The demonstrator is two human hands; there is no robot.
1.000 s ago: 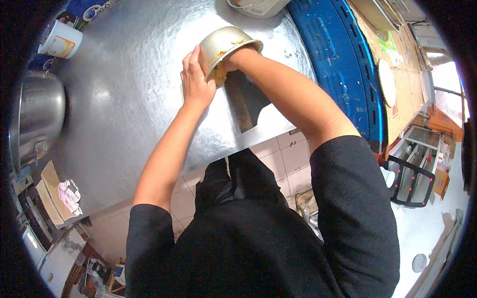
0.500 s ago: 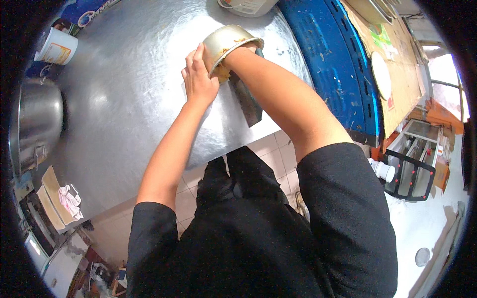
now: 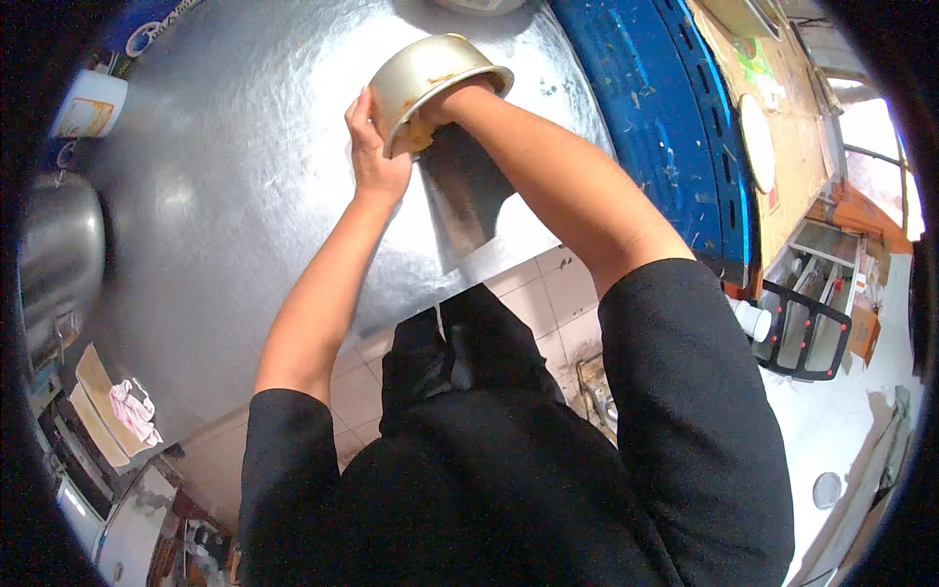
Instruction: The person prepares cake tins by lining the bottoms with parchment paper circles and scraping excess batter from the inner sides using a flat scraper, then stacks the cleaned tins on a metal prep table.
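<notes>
A round, light metal cake pan (image 3: 419,78) is tipped on its side over the steel table, its mouth turned toward me. Brownish-yellow residue clings to its rim. My left hand (image 3: 377,157) grips the pan's left side, with the thumb and fingers partly behind the wall. Inside the mouth is my right hand (image 3: 455,102), its fingers hidden by the rim. Soft yellow material (image 3: 421,134) shows at the lower rim between my hands; whether it is crumb or cloth, I cannot tell. A dark reflection or shadow lies on the steel below.
The steel table (image 3: 225,235) has a white bucket (image 3: 90,104) and a large steel pot (image 3: 64,264) along its left side. Folded cardboard (image 3: 103,406) with a pinkish cloth (image 3: 135,411) lies at the near left corner. A blue metal unit (image 3: 655,127) borders the right side.
The pan has shifted slightly left and tips up more, with both hands moving along with it. My left fingers have slid from the outer wall toward the pan's far side.
</notes>
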